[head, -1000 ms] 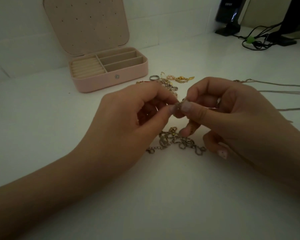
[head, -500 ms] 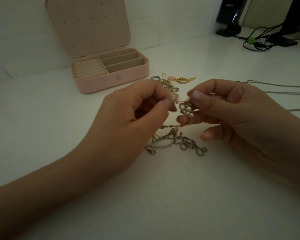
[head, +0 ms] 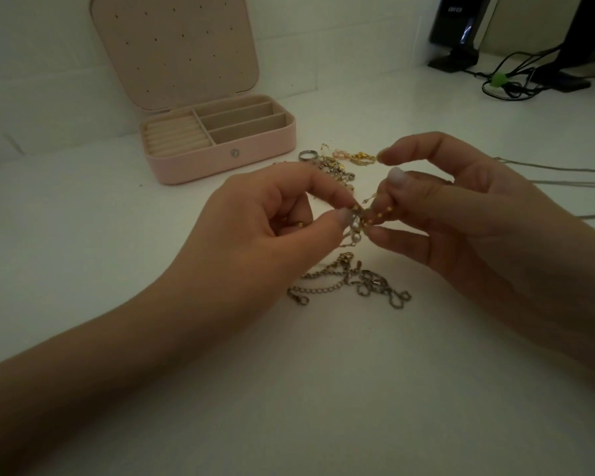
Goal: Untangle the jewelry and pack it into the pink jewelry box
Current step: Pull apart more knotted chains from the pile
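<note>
Now the left hand [head: 255, 231] pinches the pearl cluster [head: 355, 230] too, right hand's [head: 461, 214] grip unchanged.

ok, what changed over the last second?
The pearl piece went from the right hand to a pinch in the left hand; the right hand now pinches the gold chain beside it. The silver chains and jewelry box stayed put.

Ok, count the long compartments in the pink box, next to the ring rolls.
3, stacked front to back in the jewelry box, right of the ring rolls: back, middle, front. None appear hidden.
</note>
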